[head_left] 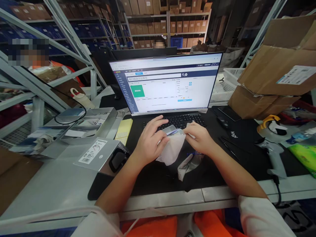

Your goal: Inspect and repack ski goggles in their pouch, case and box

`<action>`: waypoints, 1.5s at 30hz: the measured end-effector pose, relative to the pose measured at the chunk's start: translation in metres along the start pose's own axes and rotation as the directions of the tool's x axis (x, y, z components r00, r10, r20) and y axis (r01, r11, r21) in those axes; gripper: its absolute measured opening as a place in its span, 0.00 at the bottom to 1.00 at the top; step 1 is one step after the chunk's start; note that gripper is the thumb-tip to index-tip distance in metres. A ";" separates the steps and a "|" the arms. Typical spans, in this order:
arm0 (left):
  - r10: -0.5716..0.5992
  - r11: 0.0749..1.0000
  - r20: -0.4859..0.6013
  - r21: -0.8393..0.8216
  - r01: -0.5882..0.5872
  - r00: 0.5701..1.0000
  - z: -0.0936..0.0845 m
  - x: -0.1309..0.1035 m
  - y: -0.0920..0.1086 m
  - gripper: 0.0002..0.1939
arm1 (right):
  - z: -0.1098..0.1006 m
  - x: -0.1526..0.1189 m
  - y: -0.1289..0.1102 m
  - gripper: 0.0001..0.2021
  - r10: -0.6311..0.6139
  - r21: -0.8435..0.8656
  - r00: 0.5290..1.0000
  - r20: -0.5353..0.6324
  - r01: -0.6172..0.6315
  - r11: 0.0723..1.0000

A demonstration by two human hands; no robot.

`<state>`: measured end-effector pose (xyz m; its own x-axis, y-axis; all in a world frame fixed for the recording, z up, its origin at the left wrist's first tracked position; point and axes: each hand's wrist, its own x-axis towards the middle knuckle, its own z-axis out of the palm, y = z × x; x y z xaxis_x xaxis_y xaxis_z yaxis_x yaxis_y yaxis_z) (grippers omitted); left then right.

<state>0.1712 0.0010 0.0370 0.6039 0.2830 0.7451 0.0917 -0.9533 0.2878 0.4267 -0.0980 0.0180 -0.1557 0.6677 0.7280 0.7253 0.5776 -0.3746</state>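
Head view is showing little writing that can be read: "logi" in pale letters on the black desk mat [234, 134] beyond the right hand [200, 138], and a word starting "Wol" on the black face of the grey box [118, 154] just outside the left hand [148, 141]. A white barcode label [92, 152] is lying on top of that box, its print too small to read. The monitor [165, 82] above the fingers is displaying a white page with a green square and a line of characters that cannot be made out.

Both hands are holding a small translucent white pouch [172, 146] over the mat, in front of the keyboard [181, 120]. The left fingers [161, 131] are curling around its upper left side, and the right fingers [190, 131] are pinching its top edge, where a bluish strip is showing between the two hands. The pouch is looking frosted, soft and crumpled, hanging down below the fingers. A second crumpled grey bag [189, 164] is lying on the mat just under the right wrist. A handheld scanner [271, 154] is standing well out past the right forearm on the bench [49, 184].
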 end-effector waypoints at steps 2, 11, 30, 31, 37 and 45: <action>-0.004 1.000 -0.016 -0.026 0.003 1.000 0.000 -0.001 -0.001 0.17 | -0.001 0.000 0.000 0.13 0.003 0.000 1.000 -0.003 -0.003 1.000; -0.250 0.846 -0.047 -0.497 0.194 0.967 0.026 -0.012 0.004 0.16 | 0.007 -0.001 -0.017 0.15 0.353 0.259 0.921 -0.162 -0.305 0.916; -0.631 0.641 0.290 -0.328 0.694 0.720 0.000 -0.010 0.019 0.34 | -0.100 -0.030 0.148 0.18 0.795 -0.185 0.550 -0.255 -0.835 0.518; -0.600 0.678 0.341 -0.264 0.686 0.724 -0.006 -0.016 0.023 0.30 | -0.107 -0.043 0.162 0.18 0.817 -0.225 0.518 -0.253 -0.853 0.471; -0.562 0.777 0.415 -0.033 0.629 0.716 0.001 -0.075 0.031 0.23 | -0.101 -0.109 0.198 0.25 0.850 -0.387 0.467 -0.243 -0.851 0.356; -0.581 0.778 0.353 -0.022 0.627 0.733 0.031 -0.115 0.019 0.31 | -0.095 -0.156 0.255 0.32 0.712 -0.592 0.620 -0.328 -0.723 0.357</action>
<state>0.1278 -0.0527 -0.0617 0.6689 0.7244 0.1670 0.4329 -0.5621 0.7047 0.6996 -0.0991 -0.1364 0.6402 0.6715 0.3731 0.7682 -0.5546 -0.3198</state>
